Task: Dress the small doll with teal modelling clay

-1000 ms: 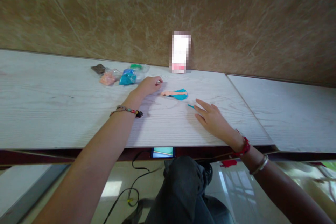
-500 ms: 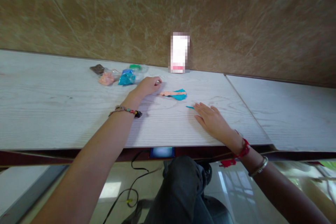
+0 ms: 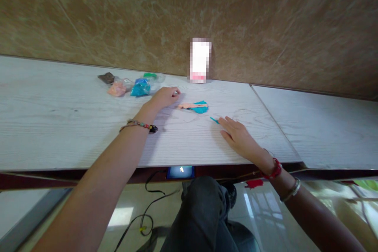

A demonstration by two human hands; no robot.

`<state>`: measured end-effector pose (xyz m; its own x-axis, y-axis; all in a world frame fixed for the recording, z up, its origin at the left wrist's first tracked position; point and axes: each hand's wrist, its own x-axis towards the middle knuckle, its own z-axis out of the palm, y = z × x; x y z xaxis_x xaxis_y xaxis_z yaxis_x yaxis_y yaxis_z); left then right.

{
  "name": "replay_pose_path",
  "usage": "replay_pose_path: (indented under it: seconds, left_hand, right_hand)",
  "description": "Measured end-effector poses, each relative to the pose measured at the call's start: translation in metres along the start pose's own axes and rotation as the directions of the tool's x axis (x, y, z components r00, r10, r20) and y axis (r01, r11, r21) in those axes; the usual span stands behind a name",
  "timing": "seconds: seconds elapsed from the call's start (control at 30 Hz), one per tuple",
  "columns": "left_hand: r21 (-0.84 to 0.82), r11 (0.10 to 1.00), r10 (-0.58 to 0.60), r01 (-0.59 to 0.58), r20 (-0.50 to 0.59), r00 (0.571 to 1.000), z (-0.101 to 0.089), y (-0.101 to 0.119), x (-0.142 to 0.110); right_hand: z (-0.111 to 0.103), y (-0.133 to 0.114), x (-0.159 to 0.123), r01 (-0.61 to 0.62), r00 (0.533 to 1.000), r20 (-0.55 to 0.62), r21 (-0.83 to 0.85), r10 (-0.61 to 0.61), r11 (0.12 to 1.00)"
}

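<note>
My left hand rests on the white wooden table, its fingers curled into a loose fist with a small pale bit at the fingertips that I cannot make out. Just right of it lies a teal clay piece with a peach strip across it. My right hand lies flat with fingers stretched out, palm down. Its fingertips touch a thin teal clay roll.
Small bags of clay lie at the back left: dark brown, peach, teal-blue and green. A blurred white card leans against the brown wall. A phone and a black cable sit below the table edge.
My right hand has slid slightly back and forth over the thin teal roll. The left hand stays in place.
</note>
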<state>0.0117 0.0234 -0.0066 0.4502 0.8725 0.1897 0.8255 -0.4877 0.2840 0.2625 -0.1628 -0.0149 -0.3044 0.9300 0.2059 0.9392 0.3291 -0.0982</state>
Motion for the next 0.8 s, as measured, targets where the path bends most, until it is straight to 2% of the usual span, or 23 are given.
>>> replay_pose_path:
  seconds: [0.2, 0.47, 0.53, 0.67, 0.8]
  left_hand:
    - [-0.014, 1.0, -0.012, 0.012, 0.007, 1.0, 0.0, 0.0, 0.0]
    - [-0.005, 1.0, 0.023, -0.023, 0.012, 1.0, 0.0, -0.001, 0.0]
    - [0.007, 0.999, 0.035, -0.035, 0.014, 0.999, 0.0, -0.001, 0.0]
    - [0.004, 1.0, 0.025, -0.025, 0.011, 1.0, 0.0, -0.001, 0.0]
    - [-0.002, 1.0, 0.005, -0.005, 0.007, 1.0, 0.001, -0.002, 0.001]
  right_hand:
    - [0.001, 0.001, 0.005, 0.061, 0.997, -0.051, 0.039, -0.059, 0.997]
    - [0.006, 0.001, 0.007, 0.028, 0.987, -0.162, 0.115, -0.009, 0.993]
    - [0.004, 0.0, 0.009, 0.035, 0.989, -0.15, 0.086, -0.022, 0.996]
    - [0.003, -0.004, 0.014, 0.081, 0.996, -0.027, 0.007, -0.08, 0.997]
    - [0.005, -0.005, 0.015, 0.064, 0.998, 0.01, 0.027, -0.064, 0.998]
